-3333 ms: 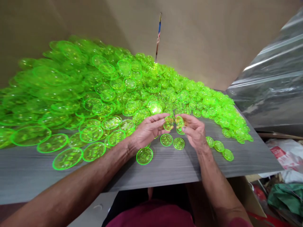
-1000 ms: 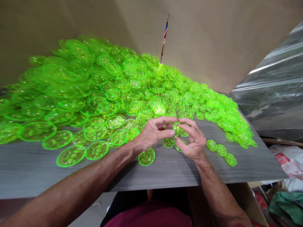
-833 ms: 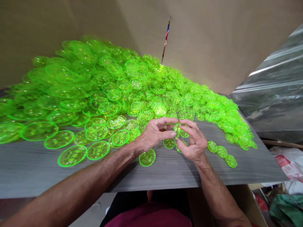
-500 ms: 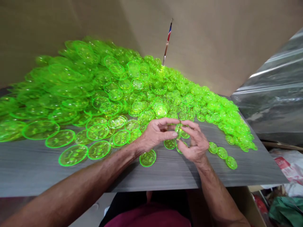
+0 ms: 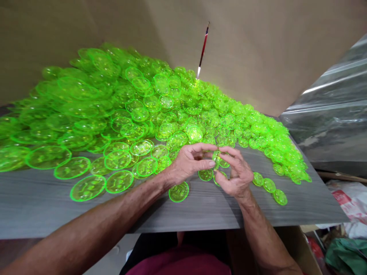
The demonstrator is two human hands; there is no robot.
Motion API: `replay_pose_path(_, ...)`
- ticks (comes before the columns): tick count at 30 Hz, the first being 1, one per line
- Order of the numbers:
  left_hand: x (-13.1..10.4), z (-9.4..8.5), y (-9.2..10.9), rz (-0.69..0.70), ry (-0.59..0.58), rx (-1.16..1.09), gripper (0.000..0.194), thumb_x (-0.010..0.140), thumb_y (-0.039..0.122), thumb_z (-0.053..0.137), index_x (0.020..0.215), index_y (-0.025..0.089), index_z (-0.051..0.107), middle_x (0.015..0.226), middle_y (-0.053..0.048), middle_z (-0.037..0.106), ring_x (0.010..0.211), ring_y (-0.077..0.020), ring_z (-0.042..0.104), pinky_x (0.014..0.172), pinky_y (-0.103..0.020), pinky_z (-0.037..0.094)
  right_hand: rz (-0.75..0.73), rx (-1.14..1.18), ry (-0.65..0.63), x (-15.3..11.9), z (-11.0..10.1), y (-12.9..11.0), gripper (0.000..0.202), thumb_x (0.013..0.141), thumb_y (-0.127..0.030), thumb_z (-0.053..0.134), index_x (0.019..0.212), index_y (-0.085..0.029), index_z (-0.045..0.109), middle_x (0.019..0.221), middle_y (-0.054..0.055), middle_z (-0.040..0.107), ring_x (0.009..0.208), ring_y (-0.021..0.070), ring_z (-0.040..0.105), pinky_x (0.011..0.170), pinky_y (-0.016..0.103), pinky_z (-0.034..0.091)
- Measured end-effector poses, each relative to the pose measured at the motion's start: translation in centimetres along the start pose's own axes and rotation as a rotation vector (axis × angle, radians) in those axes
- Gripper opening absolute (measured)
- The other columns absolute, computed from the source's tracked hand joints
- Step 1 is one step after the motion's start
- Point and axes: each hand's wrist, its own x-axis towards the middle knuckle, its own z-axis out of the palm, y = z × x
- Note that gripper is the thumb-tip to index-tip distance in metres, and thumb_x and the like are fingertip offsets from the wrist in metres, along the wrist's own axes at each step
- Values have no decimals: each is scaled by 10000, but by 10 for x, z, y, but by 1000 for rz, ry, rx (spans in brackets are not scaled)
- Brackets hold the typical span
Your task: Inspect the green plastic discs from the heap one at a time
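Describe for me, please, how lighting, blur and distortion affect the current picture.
Head view: glare whitens the pile of green translucent discs in spots and streaks the plastic sheeting; its upper left is blurred, discs near the left edge look stretched, and shadow darkens the brown backdrop's left side.

Pile [image 5: 160, 103] on table [image 5: 114, 214], along wall [image 5: 252, 46]; bag [image 5: 355, 194] right of table; loose discs before pile.

I brought my left hand [image 5: 187, 163] and right hand [image 5: 236, 175] together around the green disc [image 5: 216, 158]; the stick [image 5: 203, 49] looks redder.
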Motion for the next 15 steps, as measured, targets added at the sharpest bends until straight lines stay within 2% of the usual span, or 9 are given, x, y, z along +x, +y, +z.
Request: replay_pose_path(15, -1, 2, 3, -32, 14, -20, 464, 639, 239, 911, 1077, 153, 780, 896, -46, 755, 817, -143, 675, 748, -275, 586, 4, 18, -6, -1, 0, 1, 510, 810, -120, 687, 1301, -256, 649, 1241, 88, 697, 1122, 250, 698, 929, 485, 630)
